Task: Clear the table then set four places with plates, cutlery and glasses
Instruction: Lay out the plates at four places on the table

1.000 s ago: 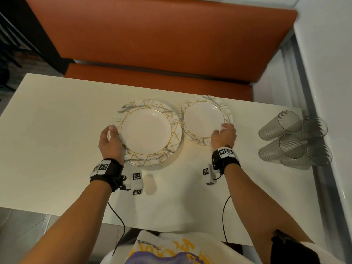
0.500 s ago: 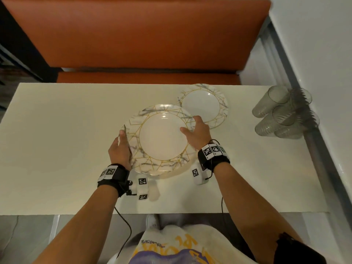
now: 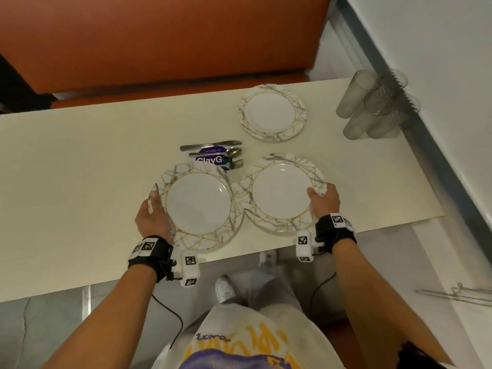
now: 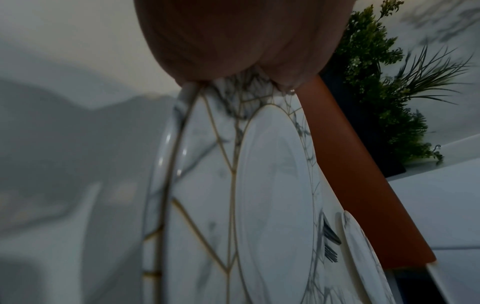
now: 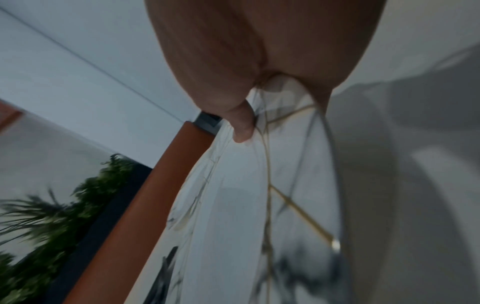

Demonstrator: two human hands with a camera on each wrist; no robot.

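Observation:
Two marble-patterned plates with gold lines are near the table's front edge. My left hand point(image 3: 153, 209) grips the left plate point(image 3: 198, 203) by its left rim, seen close up as the left plate point(image 4: 233, 205). My right hand point(image 3: 322, 198) grips the right plate point(image 3: 282, 191) by its right rim, thumb point(image 5: 241, 123) on top of that plate point(image 5: 259, 205). The left plate's rim overlaps the right one's. A third plate point(image 3: 273, 113) lies farther back. A cutlery bundle point(image 3: 213, 155) with a purple label lies just behind the left plate, partly hidden by it.
Several clear glasses point(image 3: 372, 107) lie on their sides at the table's point(image 3: 80, 169) far right corner, against the white wall ledge point(image 3: 439, 102). An orange bench point(image 3: 159, 35) runs along the far side. The table's front edge lies just under my wrists.
Both hands held one plate stack half a second ago; now each holds its own plate, side by side and nearer the front edge. The cutlery bundle has come into view.

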